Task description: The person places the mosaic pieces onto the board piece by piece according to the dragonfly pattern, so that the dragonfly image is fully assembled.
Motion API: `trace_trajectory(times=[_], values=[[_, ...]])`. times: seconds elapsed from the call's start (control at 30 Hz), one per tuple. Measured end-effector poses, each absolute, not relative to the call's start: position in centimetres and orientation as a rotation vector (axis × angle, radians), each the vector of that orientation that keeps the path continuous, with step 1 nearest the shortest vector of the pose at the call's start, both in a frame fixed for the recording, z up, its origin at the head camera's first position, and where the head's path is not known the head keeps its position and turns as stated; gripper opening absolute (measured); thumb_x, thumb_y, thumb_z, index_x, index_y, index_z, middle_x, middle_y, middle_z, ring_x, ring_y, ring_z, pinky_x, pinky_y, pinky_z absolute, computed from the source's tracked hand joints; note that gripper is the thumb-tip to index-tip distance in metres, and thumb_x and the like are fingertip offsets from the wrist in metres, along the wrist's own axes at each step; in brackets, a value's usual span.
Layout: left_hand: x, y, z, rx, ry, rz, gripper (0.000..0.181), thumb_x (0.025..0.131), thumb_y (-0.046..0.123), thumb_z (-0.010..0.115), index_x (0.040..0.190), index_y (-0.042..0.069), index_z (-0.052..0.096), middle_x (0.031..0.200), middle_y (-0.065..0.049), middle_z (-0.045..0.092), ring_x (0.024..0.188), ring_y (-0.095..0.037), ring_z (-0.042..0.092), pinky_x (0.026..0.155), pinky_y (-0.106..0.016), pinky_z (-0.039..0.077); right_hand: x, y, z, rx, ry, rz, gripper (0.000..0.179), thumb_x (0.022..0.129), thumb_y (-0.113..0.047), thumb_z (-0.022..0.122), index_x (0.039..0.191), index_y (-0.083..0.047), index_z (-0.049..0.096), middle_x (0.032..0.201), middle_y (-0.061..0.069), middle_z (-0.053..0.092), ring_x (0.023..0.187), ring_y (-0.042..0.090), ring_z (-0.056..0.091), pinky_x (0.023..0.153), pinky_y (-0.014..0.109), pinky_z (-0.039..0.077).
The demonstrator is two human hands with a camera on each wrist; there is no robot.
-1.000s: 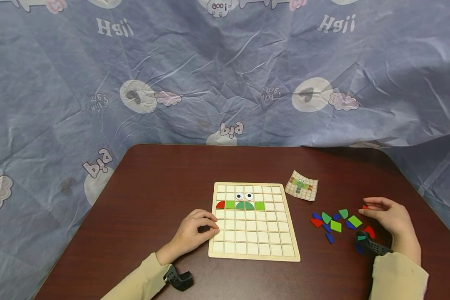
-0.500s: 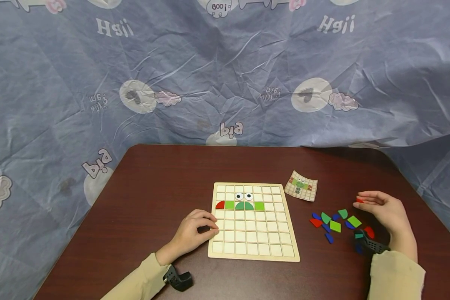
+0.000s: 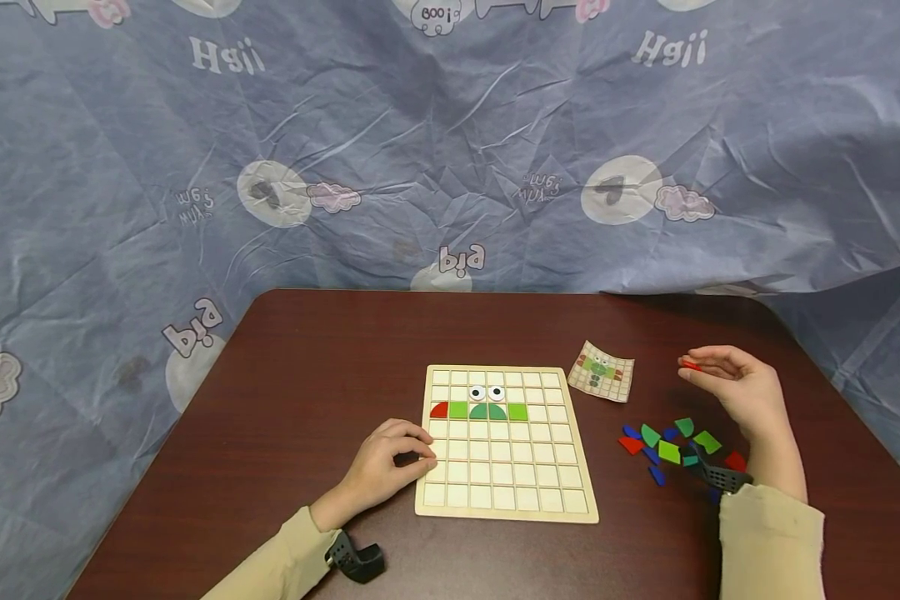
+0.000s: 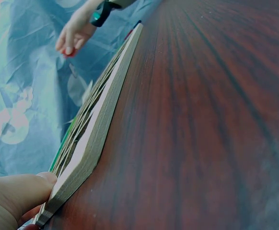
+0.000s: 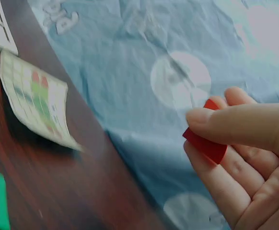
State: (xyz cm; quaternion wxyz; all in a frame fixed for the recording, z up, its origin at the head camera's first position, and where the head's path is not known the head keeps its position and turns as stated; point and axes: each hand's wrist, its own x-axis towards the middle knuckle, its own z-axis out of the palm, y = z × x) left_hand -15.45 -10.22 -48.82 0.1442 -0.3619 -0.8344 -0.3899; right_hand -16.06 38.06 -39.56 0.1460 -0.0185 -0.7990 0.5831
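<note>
A square wooden grid board (image 3: 502, 497) lies flat on the table. Set in its squares are a red piece (image 3: 439, 410), green pieces (image 3: 457, 410) and two googly eyes (image 3: 477, 392). At the board's left edge my left hand (image 3: 386, 460) grips the rim between thumb and fingers; the left wrist view has the thumb (image 4: 31, 189) against it. My right hand (image 3: 746, 390), raised above the table, pinches a red curved-edged piece (image 5: 210, 146) between thumb and fingers. The right wrist view shows part of that piece, the thumb covering its middle.
A small, slightly curled pattern card (image 3: 602, 372) lies right of the board. Nearer the right forearm are scattered loose blue, red and green pieces (image 3: 669, 452), some partly hidden by the wrist strap (image 3: 722, 477). A printed cloth (image 3: 450, 167) hangs behind the dark table (image 3: 345, 333).
My right hand has lifted off the loose pieces with the red piece and moved leftward and farther back, towards the card. My left hand and the board stay in place.
</note>
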Motion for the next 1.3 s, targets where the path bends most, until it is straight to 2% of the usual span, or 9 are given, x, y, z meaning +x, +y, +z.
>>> trace_trajectory(times=[0.23, 0.43, 0.63, 0.97, 1.13, 1.3], values=[[-15.5, -10.3, -48.9, -1.042, -2.405, -1.125, 0.003, 0.081, 0.023, 0.074, 0.082, 0.020, 0.074, 0.100, 0.006, 0.064, 0.099, -0.013, 0.054, 0.082, -0.034, 0.046, -17.1, 34.9, -38.6, 0.037, -2.400, 1.536, 0.032, 0.085, -0.013, 0.071, 0.111, 0.003, 0.061, 0.095, -0.016, 0.068, 0.088, -0.003, 0.063, 0.072, 0.013, 0.049], [-15.5, -10.3, -48.9, -1.038, -2.411, -1.131, 0.009, 0.084, 0.027, 0.072, 0.082, 0.018, 0.074, 0.099, 0.006, 0.064, 0.099, -0.013, 0.054, 0.081, -0.035, 0.047, -17.7, 32.6, -38.4, 0.147, -2.410, 1.555, 0.029, 0.084, -0.009, 0.071, 0.110, 0.001, 0.063, 0.095, -0.012, 0.070, 0.087, 0.000, 0.064, 0.072, 0.014, 0.049], [-15.4, -10.3, -48.8, -1.038, -2.415, -1.135, 0.006, 0.083, 0.025, 0.073, 0.082, 0.019, 0.074, 0.099, 0.006, 0.064, 0.099, -0.014, 0.054, 0.081, -0.035, 0.047, -18.2, 30.9, -38.6, 0.256, -2.476, 1.550, 0.026, 0.085, -0.009, 0.070, 0.108, 0.001, 0.063, 0.097, -0.011, 0.069, 0.087, 0.001, 0.064, 0.072, 0.018, 0.051], [-15.5, -10.2, -48.9, -1.041, -2.410, -1.121, 0.009, 0.083, 0.027, 0.072, 0.082, 0.018, 0.074, 0.099, 0.006, 0.064, 0.099, -0.014, 0.054, 0.081, -0.035, 0.047, -19.1, 28.2, -39.9, 0.342, -2.633, 1.534, 0.026, 0.085, -0.018, 0.071, 0.106, -0.003, 0.065, 0.104, 0.010, 0.067, 0.089, 0.009, 0.065, 0.073, 0.025, 0.053], [-15.4, -10.2, -48.8, -1.040, -2.414, -1.126, 0.009, 0.084, 0.027, 0.072, 0.082, 0.018, 0.074, 0.100, 0.006, 0.064, 0.099, -0.014, 0.054, 0.081, -0.035, 0.046, -19.3, 26.7, -40.7, 0.382, -2.700, 1.511, 0.022, 0.084, -0.022, 0.072, 0.102, -0.009, 0.068, 0.099, 0.007, 0.067, 0.086, 0.018, 0.061, 0.070, 0.027, 0.050], [-15.4, -10.2, -48.9, -1.036, -2.415, -1.130, 0.008, 0.083, 0.026, 0.072, 0.082, 0.019, 0.074, 0.099, 0.007, 0.063, 0.099, -0.013, 0.054, 0.081, -0.035, 0.046, -19.4, 25.7, -41.6, 0.506, -2.708, 1.536, 0.017, 0.085, -0.011, 0.070, 0.100, -0.007, 0.068, 0.092, 0.008, 0.068, 0.081, 0.021, 0.061, 0.065, 0.029, 0.049]])
